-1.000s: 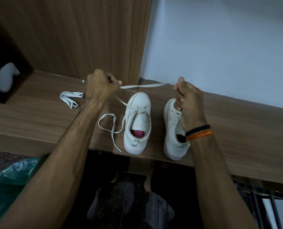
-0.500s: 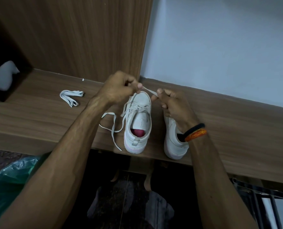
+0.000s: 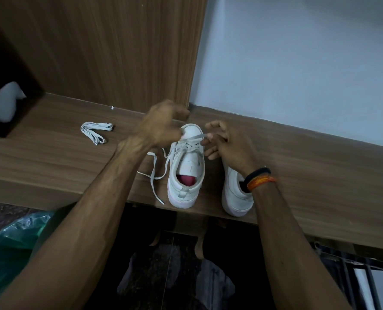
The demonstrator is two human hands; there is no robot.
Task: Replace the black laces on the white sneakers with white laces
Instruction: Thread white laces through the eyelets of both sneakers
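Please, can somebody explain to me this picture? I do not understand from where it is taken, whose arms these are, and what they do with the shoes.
There is no machine here. A camera worn on a person's head looks down at their own two arms. On a wooden shelf stand two white sneakers. The left sneaker is partly threaded with a white lace. The left hand and the right hand each pinch that lace above the toe, stretching it between them. Its loose end hangs beside the shoe. The right sneaker is half hidden by the right wrist. A folded spare lace lies further left.
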